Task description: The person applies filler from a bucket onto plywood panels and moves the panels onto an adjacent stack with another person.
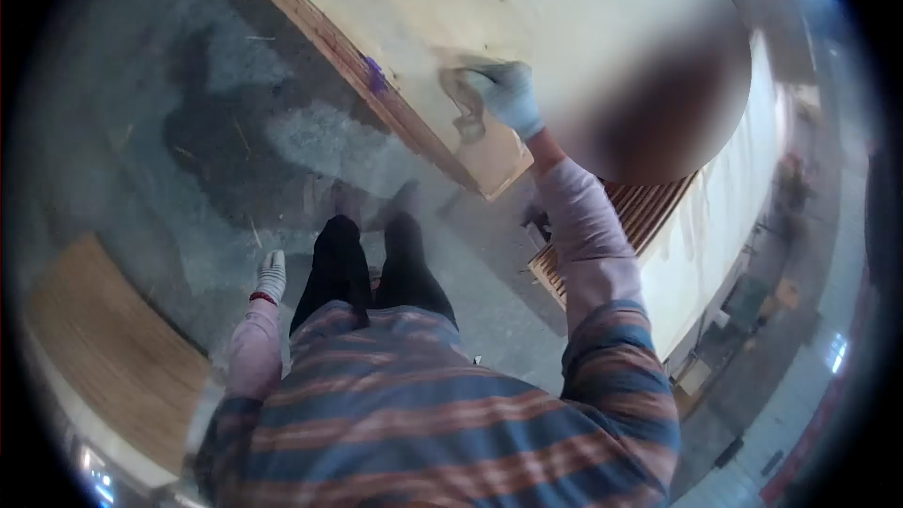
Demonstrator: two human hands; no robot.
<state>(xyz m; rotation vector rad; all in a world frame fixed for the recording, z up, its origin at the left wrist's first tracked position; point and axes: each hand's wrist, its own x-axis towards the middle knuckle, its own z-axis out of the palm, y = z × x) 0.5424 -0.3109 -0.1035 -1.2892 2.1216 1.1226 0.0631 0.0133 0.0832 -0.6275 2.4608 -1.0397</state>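
Note:
My right hand (pixel 514 97), in a pale glove, is over the corner of a light plywood sheet (pixel 376 0) on top of a stack. Its fingers look closed, and a dark, curved thing (pixel 464 103) lies at them, blurred, so its kind is unclear. My left hand (pixel 271 276), in a striped glove with a red cuff, hangs beside my left leg. Its fingers point away from me, stretched out, with nothing seen in them. A purple mark (pixel 375 75) shows on the edge of the stack.
Another stack of sheets (pixel 649 212) with layered edges stands to the right. At lower left is a brown wood panel (pixel 122 348). Concrete floor (pixel 329 146) with dark patches lies around my legs. A blurred round area covers part of the upper right.

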